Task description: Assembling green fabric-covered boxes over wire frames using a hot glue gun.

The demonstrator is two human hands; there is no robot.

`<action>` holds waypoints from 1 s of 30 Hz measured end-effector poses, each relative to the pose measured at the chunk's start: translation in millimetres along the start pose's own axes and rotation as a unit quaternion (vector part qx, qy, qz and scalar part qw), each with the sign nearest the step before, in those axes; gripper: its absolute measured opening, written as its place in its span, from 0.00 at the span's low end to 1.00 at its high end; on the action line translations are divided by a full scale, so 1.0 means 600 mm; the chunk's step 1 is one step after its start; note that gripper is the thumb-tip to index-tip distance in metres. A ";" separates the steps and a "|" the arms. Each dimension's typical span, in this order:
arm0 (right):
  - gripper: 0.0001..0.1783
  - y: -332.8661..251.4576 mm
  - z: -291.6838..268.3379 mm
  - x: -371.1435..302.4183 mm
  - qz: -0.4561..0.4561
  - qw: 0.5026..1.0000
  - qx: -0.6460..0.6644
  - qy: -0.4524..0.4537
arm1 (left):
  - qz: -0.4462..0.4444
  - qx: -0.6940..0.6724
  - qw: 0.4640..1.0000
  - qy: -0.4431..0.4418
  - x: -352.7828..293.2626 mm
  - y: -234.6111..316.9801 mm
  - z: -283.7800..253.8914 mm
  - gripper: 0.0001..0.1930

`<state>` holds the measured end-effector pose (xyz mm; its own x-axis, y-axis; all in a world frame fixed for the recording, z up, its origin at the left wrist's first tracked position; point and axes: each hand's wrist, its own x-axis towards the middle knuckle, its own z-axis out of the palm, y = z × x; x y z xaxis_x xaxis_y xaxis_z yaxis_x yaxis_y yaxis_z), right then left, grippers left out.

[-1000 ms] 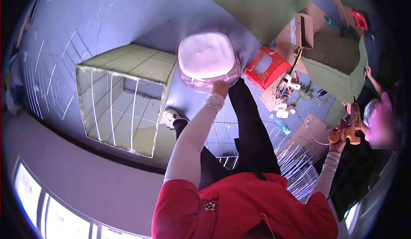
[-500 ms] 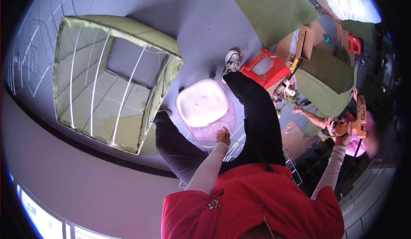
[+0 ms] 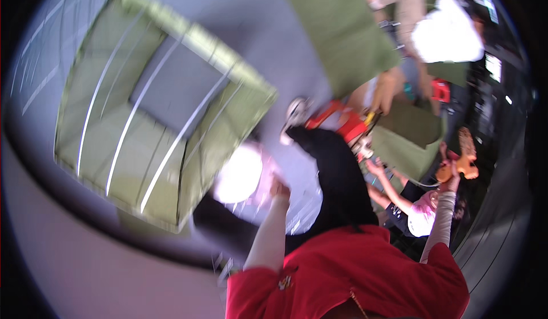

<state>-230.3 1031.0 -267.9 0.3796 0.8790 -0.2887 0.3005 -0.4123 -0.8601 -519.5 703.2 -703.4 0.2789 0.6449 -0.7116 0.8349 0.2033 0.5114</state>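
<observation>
The picture is blurred by motion. My left hand [image 3: 278,190] grips the edge of a round pale pink container with a white lid [image 3: 240,173], held low beside my black-trousered leg [image 3: 337,182]. It is close to the corner of a large green open-topped box [image 3: 154,119]. My right hand [image 3: 451,173] is raised at the right and holds an orange object [image 3: 465,153] whose shape I cannot make out.
A red object [image 3: 342,122] lies on the floor past my shoe [image 3: 297,113]. A seated person in a pale cap [image 3: 422,216] reaches an arm toward it. Another person in a white top [image 3: 448,33] stands at the upper right. Green panels [image 3: 337,27] lie around.
The container has come down from arm's length overhead to beside my leg. The view has swung, so the green box now looms larger at the left.
</observation>
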 end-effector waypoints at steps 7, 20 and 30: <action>0.16 0.011 0.212 -0.036 -0.011 0.995 0.082 -0.048 | -0.229 -0.535 0.813 -0.023 -0.062 -0.180 0.060 0.46; 0.13 -0.016 0.283 -0.103 0.029 0.985 0.170 0.025 | 0.065 -0.937 0.153 0.309 -0.315 -0.305 -0.271 0.33; 0.13 -0.034 0.286 -0.022 0.028 0.987 0.151 0.057 | 0.018 -0.934 0.176 0.310 -0.359 -0.413 -0.308 0.15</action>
<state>-391.5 1069.1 -319.0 0.4888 0.8174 -0.3048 0.0086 -0.3539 -0.9352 -874.4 649.8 -587.7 -0.3202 0.5093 -0.7988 -0.9369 -0.2951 0.1874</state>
